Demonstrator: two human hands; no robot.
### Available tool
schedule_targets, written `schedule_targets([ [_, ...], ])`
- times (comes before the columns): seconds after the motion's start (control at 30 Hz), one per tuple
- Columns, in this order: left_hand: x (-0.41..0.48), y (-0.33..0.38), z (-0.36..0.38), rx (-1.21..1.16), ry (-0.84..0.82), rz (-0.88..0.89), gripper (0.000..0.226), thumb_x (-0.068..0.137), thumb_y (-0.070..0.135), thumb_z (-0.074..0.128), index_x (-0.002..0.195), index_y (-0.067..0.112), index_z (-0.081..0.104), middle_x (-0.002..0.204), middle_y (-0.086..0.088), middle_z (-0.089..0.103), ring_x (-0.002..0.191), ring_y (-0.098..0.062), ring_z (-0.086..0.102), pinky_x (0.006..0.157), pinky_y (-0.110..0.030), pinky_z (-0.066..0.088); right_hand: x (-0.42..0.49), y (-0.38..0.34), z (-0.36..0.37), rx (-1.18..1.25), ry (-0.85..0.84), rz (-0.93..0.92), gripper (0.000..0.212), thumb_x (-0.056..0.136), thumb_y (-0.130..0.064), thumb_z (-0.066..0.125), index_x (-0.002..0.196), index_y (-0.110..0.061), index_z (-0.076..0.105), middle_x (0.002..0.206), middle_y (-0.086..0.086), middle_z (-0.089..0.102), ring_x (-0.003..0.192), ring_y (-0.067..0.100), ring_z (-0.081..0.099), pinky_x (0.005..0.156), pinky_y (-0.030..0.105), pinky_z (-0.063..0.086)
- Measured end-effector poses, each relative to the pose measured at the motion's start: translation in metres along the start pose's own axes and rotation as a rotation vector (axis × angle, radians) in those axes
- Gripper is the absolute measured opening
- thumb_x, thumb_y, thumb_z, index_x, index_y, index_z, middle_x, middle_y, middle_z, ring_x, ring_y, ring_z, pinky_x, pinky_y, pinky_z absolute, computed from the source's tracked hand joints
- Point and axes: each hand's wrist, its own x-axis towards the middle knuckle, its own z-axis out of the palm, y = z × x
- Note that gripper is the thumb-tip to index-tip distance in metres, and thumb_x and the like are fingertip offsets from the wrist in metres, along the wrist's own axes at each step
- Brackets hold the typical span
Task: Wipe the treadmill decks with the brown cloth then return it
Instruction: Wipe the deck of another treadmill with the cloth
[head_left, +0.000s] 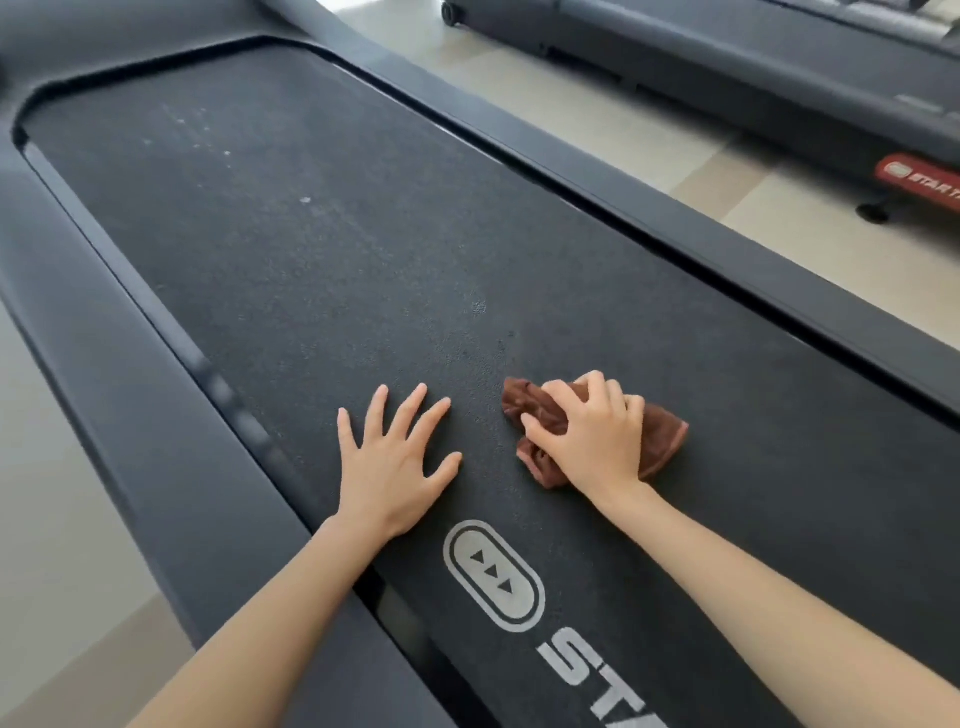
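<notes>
Presently logged: treadmill deck (322, 244), dark textured belt, ran from upper left to lower right of frame. Left hand (395, 462) lay flat on belt at lower centre, fingers straight and spread, holding nothing. Right hand (597, 436) just to its right, fingers curled over bunched brown cloth (662, 441), pressing it onto belt. White oval logo (493, 574) with arrows and partial lettering sat below hands. Pale specks on belt, upper left. Second treadmill (779, 78) at upper right, red label (919, 179) on its side, pale floor (597, 130) between machines.
</notes>
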Motion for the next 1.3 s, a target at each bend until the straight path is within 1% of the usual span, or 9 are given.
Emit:
schedule_targets([
  [0.1, 0.015, -0.029, -0.008, -0.059, 0.049, -0.166, 0.071, 0.091, 0.055, 0.031, 0.149, 0.016, 0.016, 0.158, -0.005, 0.008, 0.145, -0.024, -0.002, 0.116, -0.049, 0.0, -0.058, -0.012, -0.003, 0.05, 0.064, -0.1, 0.033, 0.074, -0.06, 0.053, 0.091, -0.033, 0.064, 0.089, 0.0, 0.055, 0.08, 0.022, 0.053, 0.07, 0.036, 0.038],
  [0.17, 0.016, -0.038, -0.006, -0.025, 0.073, -0.136, 0.076, 0.091, 0.059, 0.022, 0.149, 0.011, 0.014, 0.158, -0.009, 0.005, 0.145, -0.023, -0.003, 0.117, -0.046, -0.002, -0.06, -0.016, -0.001, 0.071, 0.083, -0.147, 0.032, 0.073, -0.06, 0.054, 0.087, -0.033, 0.064, 0.087, -0.001, 0.055, 0.077, 0.022, 0.054, 0.069, 0.036, 0.04],
  [0.27, 0.015, -0.036, -0.004, -0.024, 0.121, -0.115, 0.086, 0.08, 0.061, 0.005, 0.149, 0.011, 0.017, 0.157, -0.009, 0.008, 0.145, -0.022, -0.001, 0.117, -0.042, -0.004, -0.017, -0.022, 0.006, 0.09, 0.118, -0.175, 0.032, 0.07, -0.059, 0.058, 0.084, -0.031, 0.066, 0.083, 0.0, 0.056, 0.075, 0.024, 0.055, 0.069, 0.036, 0.042],
  [0.63, 0.02, -0.039, 0.001, -0.025, 0.158, -0.141, 0.079, 0.083, 0.06, 0.017, 0.148, 0.016, 0.023, 0.157, -0.006, 0.015, 0.145, -0.02, 0.003, 0.117, -0.04, -0.002, 0.177, -0.047, 0.066, -0.028, 0.084, -0.005, 0.042, 0.08, -0.061, 0.052, 0.103, -0.028, 0.063, 0.104, 0.011, 0.057, 0.097, 0.033, 0.053, 0.084, 0.043, 0.035],
  [0.77, 0.019, -0.039, 0.0, -0.008, 0.158, -0.15, 0.082, 0.08, 0.062, 0.012, 0.148, 0.017, 0.021, 0.157, -0.005, 0.012, 0.145, -0.019, 0.001, 0.117, -0.04, -0.002, 0.142, -0.058, 0.05, -0.05, 0.03, 0.043, 0.043, 0.082, -0.061, 0.049, 0.107, -0.029, 0.061, 0.107, 0.01, 0.055, 0.099, 0.032, 0.051, 0.083, 0.041, 0.033],
  [0.87, 0.019, -0.039, -0.001, -0.014, 0.15, -0.147, 0.083, 0.08, 0.062, 0.01, 0.148, 0.017, 0.02, 0.157, -0.005, 0.012, 0.145, -0.019, 0.001, 0.117, -0.04, -0.003, 0.069, -0.054, 0.025, 0.021, 0.007, -0.053, 0.038, 0.08, -0.058, 0.053, 0.1, -0.028, 0.064, 0.097, 0.007, 0.056, 0.09, 0.029, 0.052, 0.077, 0.039, 0.036],
  [1.1, 0.017, -0.039, 0.0, -0.071, 0.169, -0.141, 0.07, 0.09, 0.051, 0.041, 0.147, 0.013, 0.025, 0.156, -0.008, 0.017, 0.145, -0.02, 0.005, 0.117, -0.042, 0.0, -0.126, 0.005, -0.024, 0.152, 0.041, -0.272, 0.033, 0.068, -0.054, 0.066, 0.091, -0.032, 0.058, 0.088, 0.001, 0.053, 0.076, 0.022, 0.049, 0.069, 0.035, 0.034],
  [1.2, 0.017, -0.037, -0.001, -0.076, 0.175, -0.138, 0.069, 0.09, 0.049, 0.044, 0.146, 0.012, 0.026, 0.156, -0.009, 0.018, 0.145, -0.021, 0.005, 0.118, -0.043, 0.0, -0.125, 0.023, -0.027, 0.133, 0.052, -0.421, 0.035, 0.066, -0.054, 0.067, 0.09, -0.03, 0.059, 0.084, 0.004, 0.056, 0.071, 0.024, 0.051, 0.066, 0.035, 0.037],
  [1.3, 0.016, -0.037, 0.0, -0.056, 0.17, -0.136, 0.069, 0.091, 0.05, 0.042, 0.147, 0.013, 0.025, 0.156, -0.008, 0.016, 0.145, -0.02, 0.004, 0.118, -0.042, -0.001, -0.078, 0.024, -0.018, 0.107, 0.065, -0.328, 0.032, 0.068, -0.054, 0.065, 0.087, -0.028, 0.062, 0.082, 0.003, 0.056, 0.071, 0.025, 0.052, 0.065, 0.036, 0.039],
])
